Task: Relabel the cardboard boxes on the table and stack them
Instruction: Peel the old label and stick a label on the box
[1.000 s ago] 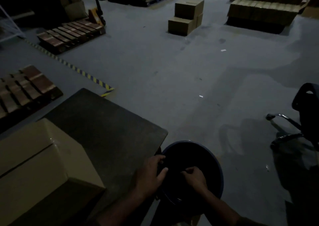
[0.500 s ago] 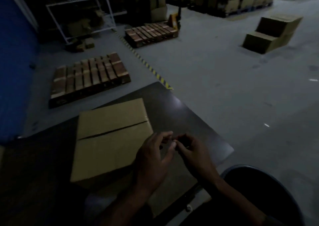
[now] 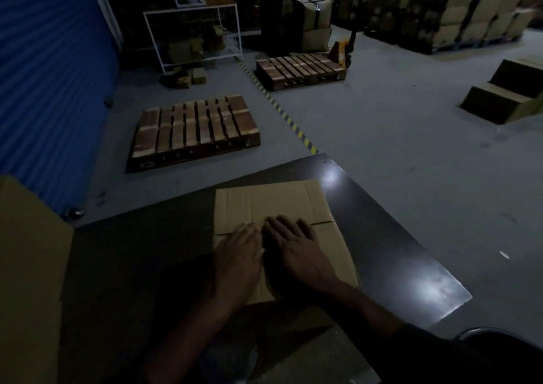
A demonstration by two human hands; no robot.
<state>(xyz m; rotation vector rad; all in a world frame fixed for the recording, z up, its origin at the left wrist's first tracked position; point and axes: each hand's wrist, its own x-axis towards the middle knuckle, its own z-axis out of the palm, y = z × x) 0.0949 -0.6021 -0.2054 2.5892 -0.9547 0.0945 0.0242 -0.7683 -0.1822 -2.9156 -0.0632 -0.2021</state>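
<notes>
head view: both hands, left [image 3: 238, 254] and right [image 3: 296, 251], flat, fingers straight, pressing cardboard box [image 3: 282, 204] top on table [image 3: 390, 248].

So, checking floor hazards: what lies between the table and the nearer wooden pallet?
Head view: only bare grey floor between the table and the nearer pallet; the striped floor tape runs past to the right.

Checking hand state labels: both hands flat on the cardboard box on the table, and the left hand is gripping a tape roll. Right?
Not quite. The head view shows the left hand flat and holding nothing, no tape roll. Both it and the right hand press open-palmed on the cardboard box on the table.
</notes>
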